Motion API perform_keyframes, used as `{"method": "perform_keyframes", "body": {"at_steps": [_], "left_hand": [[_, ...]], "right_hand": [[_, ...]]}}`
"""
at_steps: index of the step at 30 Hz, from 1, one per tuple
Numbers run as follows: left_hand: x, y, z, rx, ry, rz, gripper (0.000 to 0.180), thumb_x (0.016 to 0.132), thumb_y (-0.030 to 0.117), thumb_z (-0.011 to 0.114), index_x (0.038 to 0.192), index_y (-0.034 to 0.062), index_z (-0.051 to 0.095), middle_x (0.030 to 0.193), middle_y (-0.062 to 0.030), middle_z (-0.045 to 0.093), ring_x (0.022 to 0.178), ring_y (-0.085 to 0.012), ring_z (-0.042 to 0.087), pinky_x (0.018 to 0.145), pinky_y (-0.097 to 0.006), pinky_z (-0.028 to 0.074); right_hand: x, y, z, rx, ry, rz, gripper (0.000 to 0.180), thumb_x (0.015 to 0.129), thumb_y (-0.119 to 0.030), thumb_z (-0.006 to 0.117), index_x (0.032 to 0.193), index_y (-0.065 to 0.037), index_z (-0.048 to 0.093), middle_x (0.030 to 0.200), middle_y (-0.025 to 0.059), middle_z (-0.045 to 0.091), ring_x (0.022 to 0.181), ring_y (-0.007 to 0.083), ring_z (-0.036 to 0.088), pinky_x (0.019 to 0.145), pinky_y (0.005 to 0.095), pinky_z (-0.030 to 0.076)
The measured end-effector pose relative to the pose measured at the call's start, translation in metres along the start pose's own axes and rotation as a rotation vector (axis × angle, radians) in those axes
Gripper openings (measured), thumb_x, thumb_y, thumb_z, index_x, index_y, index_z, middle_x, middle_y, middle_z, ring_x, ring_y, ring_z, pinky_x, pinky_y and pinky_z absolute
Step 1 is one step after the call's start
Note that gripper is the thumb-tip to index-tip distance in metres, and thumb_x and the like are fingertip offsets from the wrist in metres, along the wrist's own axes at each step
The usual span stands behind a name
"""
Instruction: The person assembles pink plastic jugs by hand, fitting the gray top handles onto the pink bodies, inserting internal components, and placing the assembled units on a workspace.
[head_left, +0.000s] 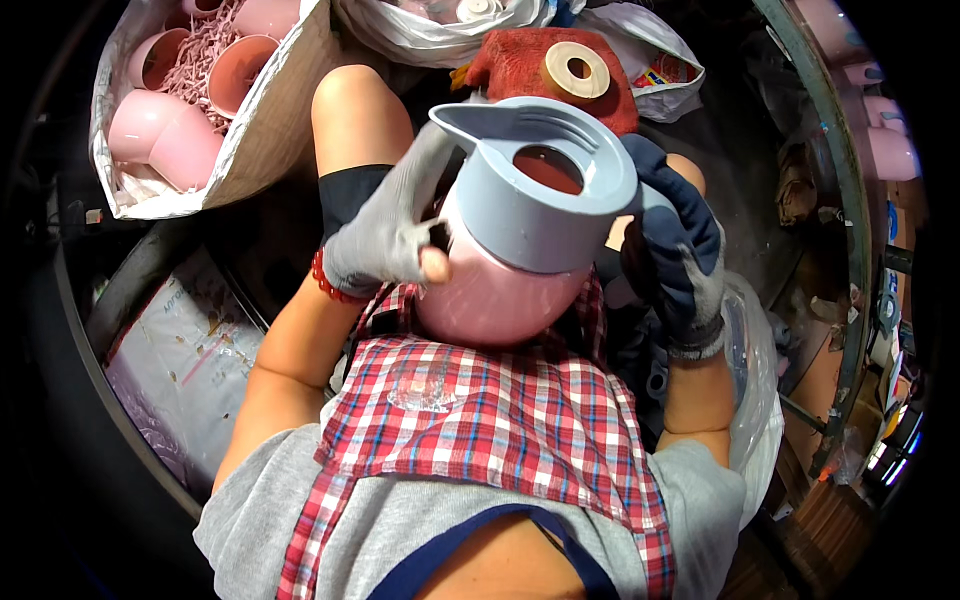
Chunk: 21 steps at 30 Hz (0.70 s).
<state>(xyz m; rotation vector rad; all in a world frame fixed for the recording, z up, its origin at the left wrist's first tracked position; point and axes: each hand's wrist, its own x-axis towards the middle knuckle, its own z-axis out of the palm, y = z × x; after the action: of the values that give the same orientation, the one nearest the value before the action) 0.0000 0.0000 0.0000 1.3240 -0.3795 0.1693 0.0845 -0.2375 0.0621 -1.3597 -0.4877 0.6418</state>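
Observation:
A round pink jug (500,300) with a grey-blue spouted collar (540,225) rests upright over my lap, against the checked apron. Its top opening shows a dark reddish inside. My left hand (385,235), in a light grey glove with a bare thumb tip, is wrapped round the jug's left side below the spout. On the right, my right hand (680,245), in a dark blue and grey glove, closes round the jug's handle, which it mostly hides. Just beyond the jug, a cream ring-shaped disc (597,72) lies on a red cloth (510,62).
A white woven sack (255,165) at the far left holds several pink jug bodies (165,135) and pink shredded filler. White plastic bags (420,35) lie at the far side. A metal rack post (850,200) stands at the right, with pink vessels (890,150) beyond it.

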Motion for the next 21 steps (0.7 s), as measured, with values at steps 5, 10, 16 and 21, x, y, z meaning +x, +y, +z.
{"method": "perform_keyframes", "body": {"at_steps": [5, 10, 16, 21], "left_hand": [[0.022, 0.006, 0.008, -0.11, 0.079, -0.216, 0.107, 0.064, 0.028, 0.085, 0.143, -0.0036, 0.02, 0.134, -0.0101, 0.045, 0.125, -0.0174, 0.039, 0.107, -0.033, 0.027], [0.014, 0.002, 0.007, -0.098, 0.119, -0.377, 0.106, 0.065, 0.029, 0.085, 0.143, -0.0043, 0.021, 0.13, -0.0095, 0.047, 0.121, -0.0164, 0.043, 0.104, -0.031, 0.03], [0.013, -0.014, 0.004, -0.012, 0.085, -0.344, 0.103, 0.066, 0.026, 0.084, 0.142, -0.0041, 0.022, 0.129, -0.0096, 0.048, 0.12, -0.0157, 0.044, 0.103, -0.031, 0.032], [0.009, -0.014, -0.004, -0.011, 0.065, -0.372, 0.091, 0.074, 0.024, 0.078, 0.142, -0.0026, 0.025, 0.128, -0.0088, 0.048, 0.118, -0.0151, 0.044, 0.102, -0.03, 0.033]], "right_hand": [[0.009, 0.016, -0.008, 0.222, -0.039, 0.056, 0.041, 0.093, -0.013, 0.056, 0.13, 0.002, 0.047, 0.089, -0.0023, 0.053, 0.07, 0.0026, 0.045, 0.064, 0.0167, 0.034], [0.004, 0.038, -0.008, 0.28, 0.022, 0.095, 0.042, 0.091, -0.007, 0.058, 0.132, 0.0, 0.047, 0.122, 0.0036, 0.057, 0.099, 0.0043, 0.054, 0.086, 0.0171, 0.044], [-0.001, 0.049, -0.003, 0.097, 0.137, 0.03, 0.039, 0.092, -0.011, 0.058, 0.129, -0.001, 0.051, 0.118, 0.0038, 0.059, 0.095, 0.0052, 0.055, 0.082, 0.0177, 0.046], [0.008, 0.073, -0.003, 0.107, 0.123, 0.042, 0.038, 0.093, -0.013, 0.057, 0.129, -0.003, 0.051, 0.119, 0.0044, 0.058, 0.099, 0.0075, 0.056, 0.082, 0.0199, 0.047]]}}
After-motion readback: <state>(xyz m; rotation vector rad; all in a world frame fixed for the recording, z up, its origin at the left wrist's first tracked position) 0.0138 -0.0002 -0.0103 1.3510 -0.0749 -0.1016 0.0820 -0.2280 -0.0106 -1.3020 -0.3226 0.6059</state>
